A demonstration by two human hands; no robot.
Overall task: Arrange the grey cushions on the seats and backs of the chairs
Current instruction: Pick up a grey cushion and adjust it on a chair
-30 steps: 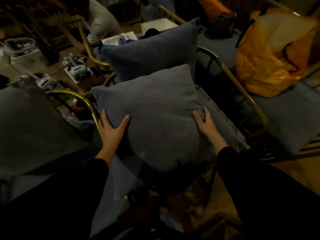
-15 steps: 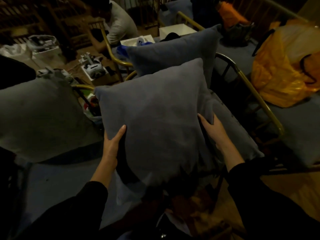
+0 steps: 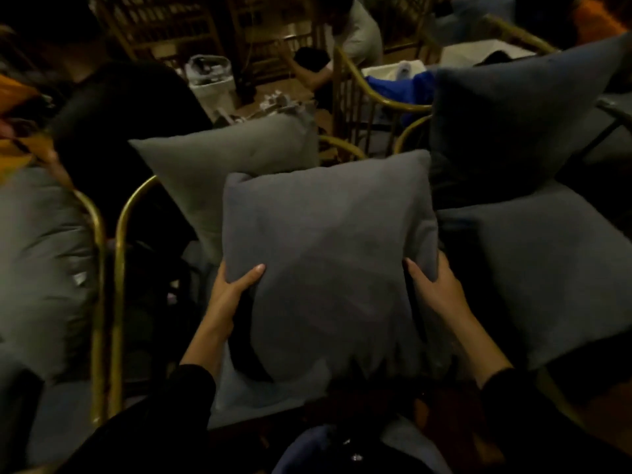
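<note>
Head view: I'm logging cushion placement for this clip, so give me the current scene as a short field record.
held item: grey cushion, gripped at both side edges
left hand: on its left edge, thumb on the front face
right hand: on its right edge
cushion pose: upright, lower edge hidden in shadow
left chair: lighter cushion leaning at the back
right chair: darker cushion at the back, seat pad below
chair frames: gold tubing
lighting: dim

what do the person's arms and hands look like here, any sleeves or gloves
Both hands are bare, with no gloves; no rings show in this dim light. The left hand and right hand come out of long, dark, seemingly black sleeves that end partway up the forearm, leaving wrists and lower forearms uncovered. The fabric looks plain, with no visible markings. No watch or bracelet can be made out.
</note>
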